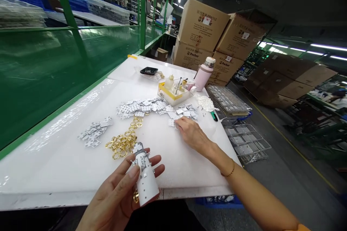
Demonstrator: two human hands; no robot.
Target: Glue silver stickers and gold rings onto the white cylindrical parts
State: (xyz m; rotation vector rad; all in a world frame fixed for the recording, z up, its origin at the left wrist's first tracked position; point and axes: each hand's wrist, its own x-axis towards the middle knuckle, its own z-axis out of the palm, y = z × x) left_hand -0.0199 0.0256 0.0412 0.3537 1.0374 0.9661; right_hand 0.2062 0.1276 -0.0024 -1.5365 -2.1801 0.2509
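Observation:
My left hand (pixel 119 191) is closed around a white tapered cylinder (pixel 146 184) with grey fittings and a grey cap, tilted near the table's front edge. A gold ring (pixel 136 197) shows beside the cylinder's lower end; whether the hand holds it too, I cannot tell. My right hand (pixel 193 135) reaches across the table, its fingertips pinched at the edge of a small white dotted square (pixel 171 122). Just beyond lies a spread of similar dotted squares (pixel 143 106). Several loose gold rings (pixel 121 142) form a heap between the two hands' sides, left of centre.
A smaller group of dotted squares (pixel 94 131) lies at left. Further back stand a yellow-edged tray (pixel 173 97) with bottles, a pink flask (pixel 203 75) and a black device (pixel 149 70). Crumpled tissue (pixel 206 103) and a green-handled tool (pixel 214 116) lie at right, near stacked trays (pixel 230 101).

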